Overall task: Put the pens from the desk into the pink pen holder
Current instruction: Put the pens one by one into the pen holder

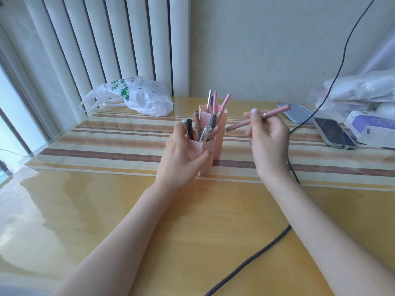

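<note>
bright daylight from left window (12,107) | glare on desk (70,201) – soft shadows | edges bowed – slight blur

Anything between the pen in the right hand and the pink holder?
No. In the head view only bare striped mat shows between the pen tip in the right hand and the pink pen holder, gripped by the left hand.

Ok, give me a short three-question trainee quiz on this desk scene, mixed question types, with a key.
1. True or false: the right hand holds a pen above the desk.
2. What does the left hand grip? A) phone B) pink pen holder C) plastic bag
3. Fill in: the phone lies to the ___ of the holder.

Key: 1 true; 2 B, the pink pen holder; 3 right.
</note>
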A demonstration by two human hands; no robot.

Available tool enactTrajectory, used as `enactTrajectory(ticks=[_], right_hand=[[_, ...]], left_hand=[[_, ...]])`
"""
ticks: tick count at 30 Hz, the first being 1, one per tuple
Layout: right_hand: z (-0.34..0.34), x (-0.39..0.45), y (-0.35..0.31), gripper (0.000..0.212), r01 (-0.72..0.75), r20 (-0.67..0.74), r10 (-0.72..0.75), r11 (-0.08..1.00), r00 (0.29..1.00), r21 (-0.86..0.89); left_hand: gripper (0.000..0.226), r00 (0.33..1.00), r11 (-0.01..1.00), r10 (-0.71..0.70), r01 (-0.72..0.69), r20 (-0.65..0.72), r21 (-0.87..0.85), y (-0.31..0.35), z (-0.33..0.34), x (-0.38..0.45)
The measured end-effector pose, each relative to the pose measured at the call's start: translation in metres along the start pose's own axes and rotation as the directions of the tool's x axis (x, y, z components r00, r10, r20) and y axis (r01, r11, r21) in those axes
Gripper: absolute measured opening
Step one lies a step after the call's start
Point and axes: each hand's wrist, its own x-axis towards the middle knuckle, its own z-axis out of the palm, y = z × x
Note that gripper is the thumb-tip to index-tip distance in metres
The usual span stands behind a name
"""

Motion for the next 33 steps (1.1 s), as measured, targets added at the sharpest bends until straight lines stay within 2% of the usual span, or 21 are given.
enactTrajectory(ticks=[4,7,10,13,16,18,19,23,28,30,33], right_hand=[[0.000,-0.006,-0.017,0.033,0.134,-0.069,-0.125,0.982,0.990,0.131],[0.003,-0.010,-0.022,0.030,0.128,0.020,-0.134,0.974,0.991,0.188],[0.005,-0.011,-0.019,0.025,0.148,0.082,-0.156,0.985,0.984,0.093],[0.006,-0.011,-0.015,0.011,0.168,0.168,-0.183,0.981,0.969,0.095],[0.008,-0.014,-0.014,0.048,0.223,0.193,-0.232,0.972,0.953,0.071],[0.007,-0.016,-0.013,0.066,0.263,0.178,-0.266,0.964,0.948,0.041],[0.006,-0.016,-0.012,0.066,0.286,0.173,-0.284,0.958,0.943,0.015],[0.006,-0.014,-0.004,0.046,0.378,0.225,-0.346,0.918,0.911,-0.118],[0.007,-0.009,-0.002,0.041,0.474,0.331,-0.391,0.851,0.859,-0.226],[0.009,-0.009,-0.002,0.036,0.537,0.394,-0.423,0.807,0.816,-0.246],[0.015,-0.017,0.004,0.044,0.589,0.506,-0.394,0.744,0.767,-0.315]], left_hand=[[0.046,1.000,1.000,-0.003,0.003,-0.002,0.000,0.000,0.000,0.000],[0.045,1.000,1.000,0.003,-0.003,-0.007,0.001,0.001,0.000,0.000],[0.044,1.000,1.000,0.010,-0.010,-0.009,-0.002,0.003,-0.001,0.000],[0.045,1.000,1.000,0.012,-0.012,-0.008,-0.007,0.002,-0.001,0.000],[0.044,1.000,1.000,0.007,-0.007,-0.003,-0.019,0.002,0.000,0.000],[0.044,1.000,0.999,-0.003,0.003,0.004,-0.044,0.002,0.000,-0.001],[0.046,1.000,0.998,-0.011,0.011,0.012,-0.061,0.003,0.000,-0.002],[0.050,0.998,0.993,0.014,-0.006,0.064,-0.121,0.007,0.000,-0.003],[0.050,0.997,0.986,0.022,-0.008,0.079,-0.164,0.010,-0.002,-0.003],[0.048,0.996,0.988,0.039,-0.027,0.075,-0.155,0.010,-0.002,-0.003],[0.045,0.996,0.990,0.062,-0.052,0.069,-0.134,0.010,-0.001,-0.003]])
